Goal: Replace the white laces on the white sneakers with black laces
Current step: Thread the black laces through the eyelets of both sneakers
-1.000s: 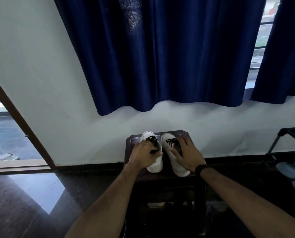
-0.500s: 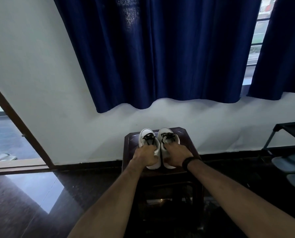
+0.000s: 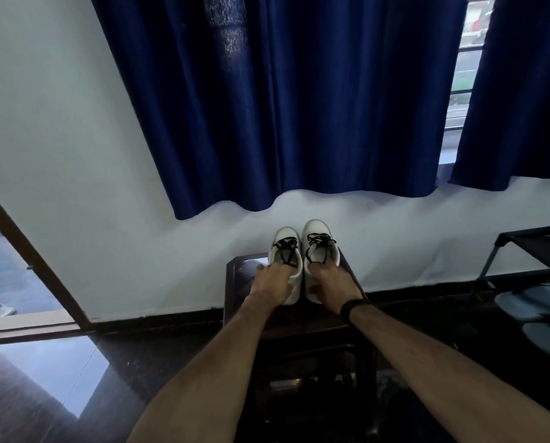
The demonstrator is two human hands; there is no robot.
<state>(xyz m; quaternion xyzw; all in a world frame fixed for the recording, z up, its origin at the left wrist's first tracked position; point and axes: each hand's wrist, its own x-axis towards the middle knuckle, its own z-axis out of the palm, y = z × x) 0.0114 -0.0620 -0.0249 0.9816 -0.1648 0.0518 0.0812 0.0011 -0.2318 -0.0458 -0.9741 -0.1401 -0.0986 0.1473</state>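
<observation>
Two white sneakers with black laces are side by side over a dark wooden stool (image 3: 239, 270), toes pointing at the wall and lifted. My left hand (image 3: 272, 284) grips the heel opening of the left sneaker (image 3: 285, 251). My right hand (image 3: 332, 282), with a black band on its wrist, grips the heel opening of the right sneaker (image 3: 319, 241). Black laces (image 3: 321, 240) cross the tongue of each shoe. No white laces are in sight.
A dark blue curtain (image 3: 286, 100) hangs over the white wall behind the stool. A black shoe rack (image 3: 523, 247) with grey slippers stands at the right. At the left is an open doorway with a brown frame (image 3: 30, 260). The floor is dark and glossy.
Both hands slid from the top of the sneakers to their heel openings and closed on them. The sneakers' toes have since risen off the stool towards the wall.
</observation>
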